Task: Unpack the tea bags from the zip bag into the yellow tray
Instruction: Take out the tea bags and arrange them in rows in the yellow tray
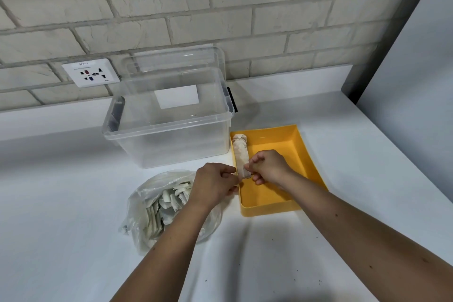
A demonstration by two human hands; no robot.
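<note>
A yellow tray point(301, 154) lies on the white counter, right of centre. A row of pale tea bags point(240, 152) stands along its left wall. My right hand point(268, 167) is inside the tray and pinches the near end of that row. My left hand point(215, 184) is at the tray's left rim, its fingers curled against the same end of the row. The clear zip bag point(157, 203) lies open on the counter to the left, with several tea bags in it; my left forearm crosses over its right side.
A clear plastic storage box point(169, 125) stands directly behind the zip bag and touches the tray's far left corner, its lid leaning on the brick wall. A wall socket point(90, 72) is at the left. A grey panel point(416, 68) rises at the right.
</note>
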